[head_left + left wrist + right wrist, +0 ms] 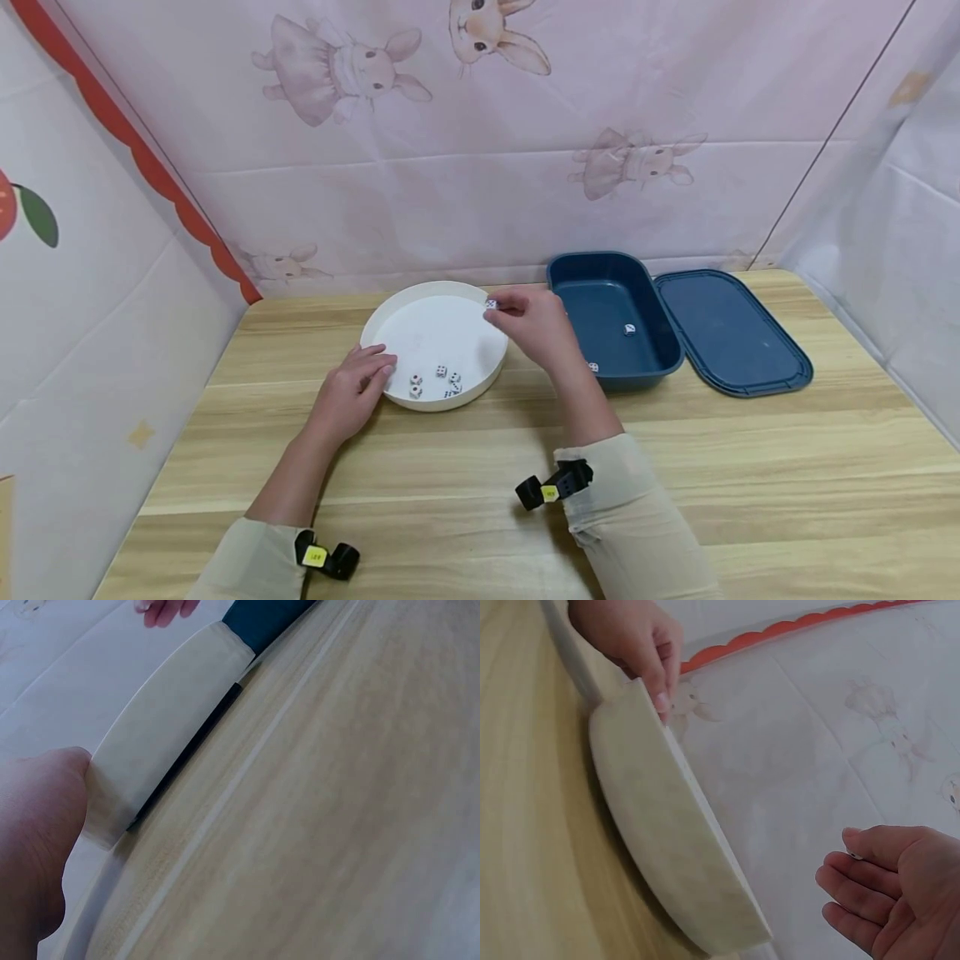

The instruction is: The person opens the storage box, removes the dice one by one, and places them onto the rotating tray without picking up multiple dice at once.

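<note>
Pale wood-grain tabletop, right hand pinching white, dark-pipped cube die between thumb and finger, round white tray left of it, left hand resting, fingers relaxed, at tray's edge.

Dice are coloured white, marked with dark dots; tray is finished in off-white. Box and lid are coloured dark blue. Pink backdrop is printed with rabbits.
</note>
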`<state>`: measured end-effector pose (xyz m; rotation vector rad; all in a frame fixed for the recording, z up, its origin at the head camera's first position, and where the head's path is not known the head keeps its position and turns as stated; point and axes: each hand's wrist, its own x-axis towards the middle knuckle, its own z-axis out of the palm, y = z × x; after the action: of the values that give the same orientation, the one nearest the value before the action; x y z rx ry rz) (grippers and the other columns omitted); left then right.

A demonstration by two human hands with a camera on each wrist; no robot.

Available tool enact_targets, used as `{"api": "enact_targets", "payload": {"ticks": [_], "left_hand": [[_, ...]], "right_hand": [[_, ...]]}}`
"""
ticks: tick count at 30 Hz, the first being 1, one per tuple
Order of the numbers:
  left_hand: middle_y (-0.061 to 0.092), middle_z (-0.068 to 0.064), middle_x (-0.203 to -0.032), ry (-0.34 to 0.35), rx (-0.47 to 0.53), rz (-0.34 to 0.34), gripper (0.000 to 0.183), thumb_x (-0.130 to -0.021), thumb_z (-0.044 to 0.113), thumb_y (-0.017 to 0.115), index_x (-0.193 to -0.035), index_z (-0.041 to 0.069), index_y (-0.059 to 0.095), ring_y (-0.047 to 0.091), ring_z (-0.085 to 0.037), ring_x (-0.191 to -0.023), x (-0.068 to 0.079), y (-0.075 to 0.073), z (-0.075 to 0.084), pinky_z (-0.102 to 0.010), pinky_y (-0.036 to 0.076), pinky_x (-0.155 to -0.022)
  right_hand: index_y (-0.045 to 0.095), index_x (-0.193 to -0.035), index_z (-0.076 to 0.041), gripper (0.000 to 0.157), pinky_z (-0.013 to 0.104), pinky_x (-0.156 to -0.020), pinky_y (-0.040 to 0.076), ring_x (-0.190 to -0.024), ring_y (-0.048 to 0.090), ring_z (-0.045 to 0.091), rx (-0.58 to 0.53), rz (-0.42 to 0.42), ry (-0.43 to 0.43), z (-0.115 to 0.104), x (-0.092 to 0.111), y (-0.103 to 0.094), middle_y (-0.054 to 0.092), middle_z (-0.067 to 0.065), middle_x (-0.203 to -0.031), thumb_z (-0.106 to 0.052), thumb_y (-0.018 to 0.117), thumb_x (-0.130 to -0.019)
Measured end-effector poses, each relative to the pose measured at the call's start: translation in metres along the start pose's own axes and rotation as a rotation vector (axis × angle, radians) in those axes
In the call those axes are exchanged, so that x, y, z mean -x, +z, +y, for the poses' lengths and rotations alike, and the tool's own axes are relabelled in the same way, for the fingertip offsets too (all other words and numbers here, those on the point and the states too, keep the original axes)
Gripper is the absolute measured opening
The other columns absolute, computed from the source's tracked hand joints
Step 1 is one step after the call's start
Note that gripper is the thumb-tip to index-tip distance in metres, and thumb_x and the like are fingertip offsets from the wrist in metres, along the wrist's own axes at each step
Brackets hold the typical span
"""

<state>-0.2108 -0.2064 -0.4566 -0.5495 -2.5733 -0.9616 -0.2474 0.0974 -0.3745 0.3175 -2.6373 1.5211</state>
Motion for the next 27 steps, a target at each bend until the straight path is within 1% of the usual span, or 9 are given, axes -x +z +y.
{"api": "enact_targets", "payload": {"ticks": [3, 6, 9, 11, 14, 19, 27], "left_hand": [[0.072, -0.009, -0.116, 0.004, 0.000, 0.003, 0.022, -0.098, 0.015, 0.060, -0.112, 0.004, 0.073, 0.058, -0.027, -0.127, 0.000, 0.001, -0.001, -0.049, 0.028, -0.121], [0.072, -0.009, -0.116, 0.006, 0.002, 0.005, 0.022, -0.098, 0.016, 0.060, -0.112, 0.005, 0.073, 0.058, -0.028, -0.126, 0.000, 0.001, -0.001, -0.049, 0.028, -0.121], [0.072, -0.009, -0.117, 0.003, 0.007, 0.004, 0.022, -0.098, 0.016, 0.060, -0.112, 0.005, 0.073, 0.058, -0.028, -0.126, 0.000, 0.001, -0.001, -0.048, 0.028, -0.121], [0.072, -0.009, -0.117, -0.001, 0.007, 0.004, 0.023, -0.098, 0.016, 0.060, -0.113, 0.005, 0.073, 0.057, -0.027, -0.127, 0.000, 0.000, -0.001, -0.047, 0.027, -0.122], [0.071, -0.009, -0.118, -0.004, 0.004, 0.004, 0.023, -0.098, 0.016, 0.060, -0.113, 0.005, 0.073, 0.057, -0.027, -0.127, 0.000, 0.000, -0.001, -0.046, 0.027, -0.122], [0.071, -0.009, -0.118, -0.009, 0.004, -0.001, 0.023, -0.099, 0.017, 0.060, -0.114, 0.005, 0.073, 0.057, -0.027, -0.127, 0.000, 0.000, 0.000, -0.045, 0.027, -0.123], [0.071, -0.012, -0.118, -0.007, 0.012, -0.002, 0.024, -0.099, 0.017, 0.060, -0.113, 0.004, 0.073, 0.057, -0.030, -0.127, 0.000, -0.001, 0.001, -0.045, 0.026, -0.123]], "right_hand": [[0.074, -0.114, -0.012, 0.028, 0.033, -0.088, 0.060, -0.098, 0.070, 0.016, 0.038, -0.049, -0.009, 0.001, 0.000, 0.010, 0.075, 0.003, -0.104, -0.026, 0.072, -0.090], [0.073, -0.117, -0.010, 0.029, 0.032, -0.089, 0.060, -0.098, 0.069, 0.016, 0.084, -0.116, -0.016, 0.002, -0.001, 0.017, 0.074, 0.004, -0.104, -0.023, 0.071, -0.091], [0.072, -0.119, -0.008, 0.030, 0.032, -0.089, 0.059, -0.098, 0.068, 0.018, 0.128, -0.173, -0.017, 0.003, -0.002, 0.021, 0.074, 0.006, -0.106, -0.019, 0.071, -0.091], [0.071, -0.120, -0.008, 0.030, 0.032, -0.089, 0.059, -0.099, 0.068, 0.018, 0.159, -0.195, -0.027, 0.004, -0.002, 0.023, 0.073, 0.006, -0.108, -0.017, 0.071, -0.091], [0.072, -0.119, -0.008, 0.029, 0.032, -0.089, 0.059, -0.099, 0.068, 0.018, 0.187, -0.212, -0.030, 0.004, -0.004, 0.025, 0.073, 0.006, -0.109, -0.017, 0.071, -0.091], [0.072, -0.118, -0.009, 0.028, 0.032, -0.091, 0.058, -0.101, 0.067, 0.017, 0.201, -0.234, -0.006, 0.006, -0.004, 0.027, 0.073, 0.004, -0.111, -0.017, 0.071, -0.091], [0.073, -0.115, -0.008, 0.026, 0.030, -0.091, 0.058, -0.102, 0.068, 0.016, 0.206, -0.236, -0.013, 0.008, -0.004, 0.028, 0.074, 0.004, -0.110, -0.014, 0.072, -0.090]]}}
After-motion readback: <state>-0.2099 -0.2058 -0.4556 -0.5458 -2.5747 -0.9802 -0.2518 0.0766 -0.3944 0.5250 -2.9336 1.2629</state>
